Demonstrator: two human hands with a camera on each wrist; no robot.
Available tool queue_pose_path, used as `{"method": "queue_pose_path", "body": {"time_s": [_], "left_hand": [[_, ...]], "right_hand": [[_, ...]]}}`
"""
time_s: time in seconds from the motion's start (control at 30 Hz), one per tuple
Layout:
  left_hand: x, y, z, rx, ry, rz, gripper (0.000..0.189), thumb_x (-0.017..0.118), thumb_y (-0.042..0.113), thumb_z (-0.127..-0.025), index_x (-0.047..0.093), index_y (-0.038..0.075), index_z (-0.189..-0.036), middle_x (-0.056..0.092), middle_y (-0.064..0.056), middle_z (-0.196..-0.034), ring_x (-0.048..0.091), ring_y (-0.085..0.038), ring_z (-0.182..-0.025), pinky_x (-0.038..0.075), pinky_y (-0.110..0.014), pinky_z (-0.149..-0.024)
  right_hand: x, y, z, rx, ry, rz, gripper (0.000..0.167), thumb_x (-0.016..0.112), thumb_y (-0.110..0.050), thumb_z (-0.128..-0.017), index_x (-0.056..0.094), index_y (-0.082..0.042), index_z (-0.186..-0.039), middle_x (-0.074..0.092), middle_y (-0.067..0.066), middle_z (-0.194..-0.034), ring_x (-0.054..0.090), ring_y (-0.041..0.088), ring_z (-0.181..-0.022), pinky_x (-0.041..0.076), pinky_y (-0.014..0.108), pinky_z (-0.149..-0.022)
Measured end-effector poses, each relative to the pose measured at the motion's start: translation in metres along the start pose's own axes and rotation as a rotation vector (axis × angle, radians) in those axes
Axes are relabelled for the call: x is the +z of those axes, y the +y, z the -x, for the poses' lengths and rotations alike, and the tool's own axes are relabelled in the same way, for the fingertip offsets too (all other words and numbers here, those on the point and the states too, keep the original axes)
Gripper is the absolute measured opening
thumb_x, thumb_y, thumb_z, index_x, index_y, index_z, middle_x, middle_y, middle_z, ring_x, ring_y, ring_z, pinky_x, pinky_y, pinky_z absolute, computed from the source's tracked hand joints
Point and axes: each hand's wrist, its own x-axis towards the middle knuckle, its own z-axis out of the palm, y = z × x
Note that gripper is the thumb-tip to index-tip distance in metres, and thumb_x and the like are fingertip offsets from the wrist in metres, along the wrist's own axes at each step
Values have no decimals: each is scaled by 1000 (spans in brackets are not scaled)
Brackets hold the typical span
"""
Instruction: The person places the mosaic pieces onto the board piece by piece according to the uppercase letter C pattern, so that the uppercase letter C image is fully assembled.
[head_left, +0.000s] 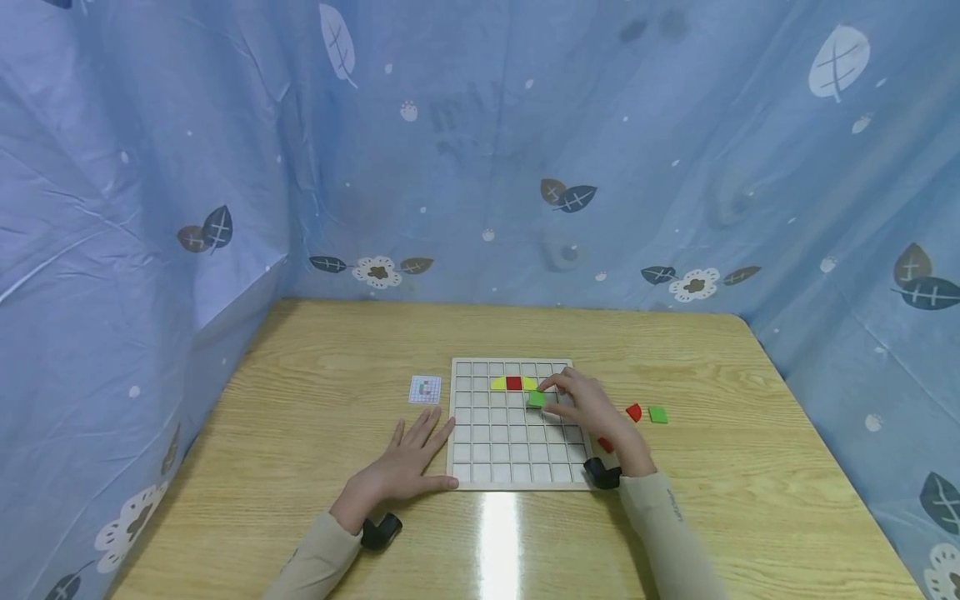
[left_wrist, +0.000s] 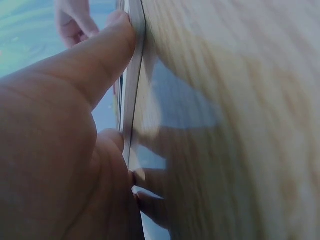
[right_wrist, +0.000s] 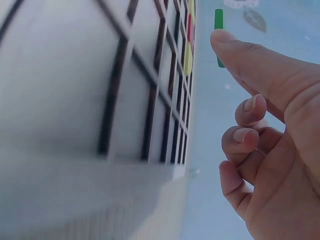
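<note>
A white gridded board (head_left: 498, 454) lies on the table, with a red square (head_left: 513, 383) between two yellow quarter-round pieces (head_left: 498, 384) in one of its upper rows. My right hand (head_left: 588, 406) pinches a green square tile (head_left: 536, 400) between thumb and finger, just over the cells below the right yellow piece. In the right wrist view the green tile (right_wrist: 220, 50) appears edge-on, raised off the grid, the other fingers curled. My left hand (head_left: 405, 462) rests with spread fingers at the board's left edge, its thumb touching the lower left corner.
A small printed pattern card (head_left: 425, 389) lies left of the board. To the right are a red quarter-round piece (head_left: 634, 412) and another green square (head_left: 657, 415); a further red piece (head_left: 606, 445) shows partly under the right wrist. A blue curtain (head_left: 480, 167) surrounds the wooden table (head_left: 337, 350).
</note>
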Motion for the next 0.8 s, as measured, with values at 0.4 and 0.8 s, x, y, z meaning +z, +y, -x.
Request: {"method": "queue_pose_path", "body": {"time_s": [0.4, 0.8], "left_hand": [[0, 0, -1, 7, -4, 2, 88, 52, 59, -85, 12, 17, -150, 1, -13, -156, -3, -31, -143, -3, -59, -110], [0, -1, 0, -12, -16, -2, 89, 51, 61, -84, 10, 18, -150, 0, -11, -156, -3, -30, -143, -4, -58, -111]], "right_hand": [[9, -17, -21, -62, -38, 23, 25, 70, -19, -82, 65, -13, -106, 50, 6, -81, 39, 16, -70, 30, 24, -59], [25, -26, -37, -17, -82, 65, 26, 71, -22, -82, 64, -17, -106, 55, 0, -91, 45, 12, -75, 32, 40, -77]]}}
